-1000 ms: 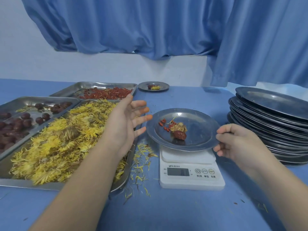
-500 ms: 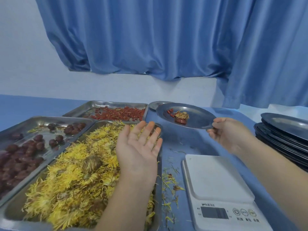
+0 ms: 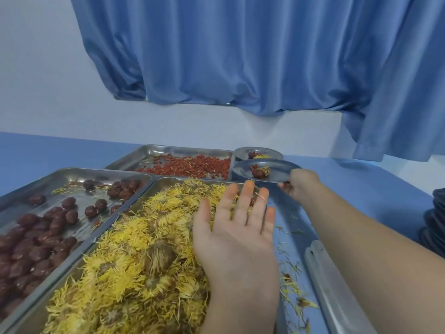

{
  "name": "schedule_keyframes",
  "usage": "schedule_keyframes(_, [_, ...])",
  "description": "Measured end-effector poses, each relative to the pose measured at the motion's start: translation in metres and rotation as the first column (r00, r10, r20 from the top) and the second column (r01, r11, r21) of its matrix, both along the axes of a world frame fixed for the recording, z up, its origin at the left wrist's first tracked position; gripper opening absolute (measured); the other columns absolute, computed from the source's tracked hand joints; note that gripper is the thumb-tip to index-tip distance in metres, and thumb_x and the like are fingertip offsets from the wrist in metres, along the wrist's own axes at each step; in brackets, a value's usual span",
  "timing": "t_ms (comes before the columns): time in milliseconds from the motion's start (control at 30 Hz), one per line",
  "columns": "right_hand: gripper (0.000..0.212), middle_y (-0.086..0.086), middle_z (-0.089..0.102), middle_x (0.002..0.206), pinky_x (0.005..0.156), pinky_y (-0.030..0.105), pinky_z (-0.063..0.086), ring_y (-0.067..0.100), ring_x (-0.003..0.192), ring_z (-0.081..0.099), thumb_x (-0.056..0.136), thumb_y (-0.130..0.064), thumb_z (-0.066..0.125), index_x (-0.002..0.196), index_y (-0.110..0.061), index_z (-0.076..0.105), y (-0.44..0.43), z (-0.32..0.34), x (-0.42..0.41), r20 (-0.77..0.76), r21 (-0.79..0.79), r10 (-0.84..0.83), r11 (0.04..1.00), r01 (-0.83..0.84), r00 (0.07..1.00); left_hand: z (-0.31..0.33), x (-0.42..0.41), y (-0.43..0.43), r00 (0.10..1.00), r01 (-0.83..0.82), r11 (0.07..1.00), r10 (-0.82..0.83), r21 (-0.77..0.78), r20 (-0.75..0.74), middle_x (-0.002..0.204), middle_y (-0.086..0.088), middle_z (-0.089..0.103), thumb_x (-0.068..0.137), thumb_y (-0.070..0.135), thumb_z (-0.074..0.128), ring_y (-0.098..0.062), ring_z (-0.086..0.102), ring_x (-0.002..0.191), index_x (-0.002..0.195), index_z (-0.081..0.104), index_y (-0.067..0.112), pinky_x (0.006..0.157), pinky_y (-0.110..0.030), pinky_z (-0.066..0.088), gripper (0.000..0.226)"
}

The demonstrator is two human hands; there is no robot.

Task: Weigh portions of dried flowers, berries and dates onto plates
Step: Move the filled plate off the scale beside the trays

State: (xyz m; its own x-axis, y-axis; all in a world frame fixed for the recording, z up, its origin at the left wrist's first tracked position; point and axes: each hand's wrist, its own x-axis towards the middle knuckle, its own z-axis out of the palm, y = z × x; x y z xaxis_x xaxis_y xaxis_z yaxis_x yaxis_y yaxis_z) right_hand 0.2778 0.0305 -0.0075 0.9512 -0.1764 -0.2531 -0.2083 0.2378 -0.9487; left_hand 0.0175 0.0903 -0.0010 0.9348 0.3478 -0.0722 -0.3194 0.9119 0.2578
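Blue tabletop (image 3: 361, 186) carrying three rectangular steel trays, long axes running from the near left toward the far right. Nearest and fullest: tray of dried yellow flowers (image 3: 134, 266), heaped, too many to count. Left of it, touching along the rim: tray of dark red dates (image 3: 43, 232), dozens, thick at the near end and sparse toward the far end, with a few yellow strands among them. Farthest: tray of red berries (image 3: 190, 165), a thin scatter, uncounted. Two small round plates beyond the flower tray, just right of the berry tray, each with a small portion of one date, some berries and a tuft of flower. Farther plate (image 3: 258, 154) flat on the tabletop. Nearer plate (image 3: 265, 171) gripped by its right rim in the right hand (image 3: 301, 186), fingers curled shut around the edge, plate roughly level; resting or just above the surface, cannot tell. Left hand (image 3: 237, 237) spread wide, fingers pointing away, palm down over the flower heap, holding nothing. White scale (image 3: 334, 285) only partly visible at lower right. Stack of dark plates (image 3: 433, 218) cut off at the right edge, count unclear. Loose yellow petals (image 3: 291, 283) strewn between flower tray and scale.
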Motion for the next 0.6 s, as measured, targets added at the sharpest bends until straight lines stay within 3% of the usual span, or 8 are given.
schedule_keyframes(267, [0.034,0.019,0.062,0.103,0.027,0.028,0.044,0.026,0.061,0.054,0.092,0.002,0.04,0.122,-0.003,0.057,0.0131,-0.0037,0.008,-0.082,-0.003,-0.065,0.998,0.065,0.995,0.0027,-0.0037,-0.0001,1.0,0.018,1.0,-0.018,-0.004,0.006,0.109,-0.013,0.074,0.093,0.055,0.042,-0.034,0.07,0.102,0.112,0.068,0.012,0.098,-0.047,0.045,0.053])
schedule_keyframes(400, [0.038,0.02,0.061,0.116,0.042,0.032,0.05,0.032,0.083,0.058,0.092,0.003,0.04,0.126,-0.005,0.055,0.0134,-0.0046,0.0103,-0.082,-0.068,-0.057,0.996,0.052,0.995,0.004,-0.0046,-0.0002,1.0,0.019,1.0,-0.019,-0.014,0.002,0.109,-0.013,0.074,0.093,0.054,0.042,-0.034,0.069,0.104,0.111,0.068,0.011,0.099,-0.047,0.045,0.054])
schedule_keyframes(600, [0.038,0.019,0.058,0.119,0.048,0.034,0.052,0.036,0.096,0.06,0.089,0.006,0.044,0.123,-0.005,0.056,0.0062,-0.006,0.0065,-0.101,-0.095,-0.059,0.994,0.049,0.993,0.0042,-0.0047,-0.0007,1.0,0.012,1.0,-0.012,-0.005,-0.01,0.109,-0.013,0.074,0.094,0.055,0.041,-0.034,0.069,0.105,0.113,0.067,0.012,0.098,-0.046,0.046,0.054])
